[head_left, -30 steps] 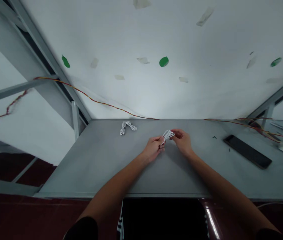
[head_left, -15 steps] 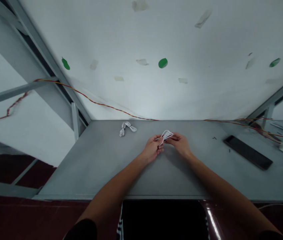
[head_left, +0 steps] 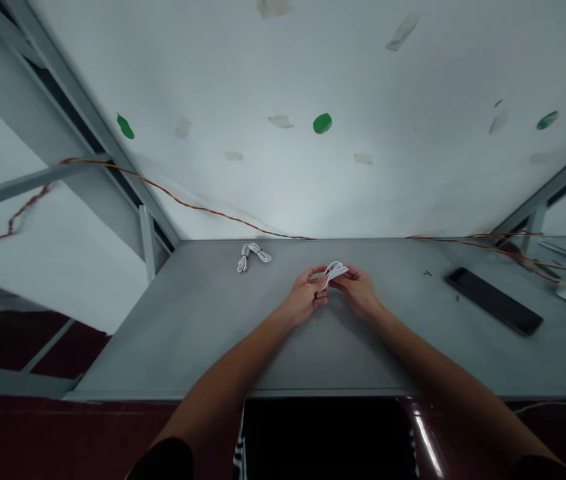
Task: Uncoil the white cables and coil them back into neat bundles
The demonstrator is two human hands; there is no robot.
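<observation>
Head view: left hand point(head_left: 305, 298) and right hand point(head_left: 359, 293) nearly closed, both pinching white cable loop point(head_left: 333, 271) between fingers, held over grey metal table point(head_left: 203, 333). Hands slightly closer than a second ago, loop flatter. Second bundled white cable point(head_left: 253, 256) lies on table, ahead and left of hands. Black flat slab point(head_left: 493, 301) well off right.

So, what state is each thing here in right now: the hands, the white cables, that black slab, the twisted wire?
Left hand: closed on the cable loops.
Right hand: closed on the same loops.
Looped white cable: folded into loops, held between both hands.
Bundled white cable: tied up, lying on the table, untouched.
Black slab: lying flat on the table.
Twisted wire: slack, running along the wall.
</observation>
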